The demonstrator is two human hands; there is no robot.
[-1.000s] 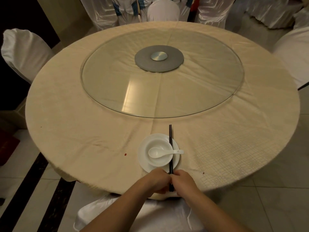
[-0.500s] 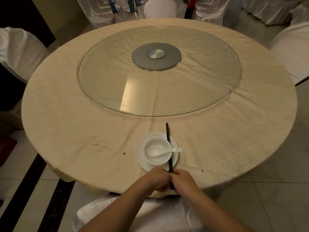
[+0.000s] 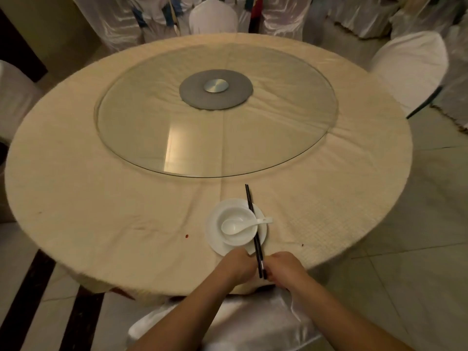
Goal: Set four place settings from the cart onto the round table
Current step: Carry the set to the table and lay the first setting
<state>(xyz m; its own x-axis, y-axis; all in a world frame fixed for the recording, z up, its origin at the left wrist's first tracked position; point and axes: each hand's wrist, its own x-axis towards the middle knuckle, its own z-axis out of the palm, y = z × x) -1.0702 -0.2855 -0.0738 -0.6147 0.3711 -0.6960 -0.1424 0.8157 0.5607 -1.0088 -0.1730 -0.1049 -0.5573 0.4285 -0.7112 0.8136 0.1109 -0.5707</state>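
One place setting lies at the near edge of the round table: a white plate carrying a white bowl with a white spoon in it. A pair of black chopsticks lies across the plate's right side, far tips leaning slightly left. My left hand and my right hand sit on either side of the chopsticks' near ends, curled fingers pinching them at the table edge. No cart is in view.
A large glass turntable on a grey hub covers the table's middle. White-covered chairs stand around: one below my arms, one at the right, one at the far side, one at the left.
My hands have drawn slightly apart at the chopsticks' near ends, and the chopsticks now tilt a little, far tips to the left. Plate, bowl and spoon have not moved.
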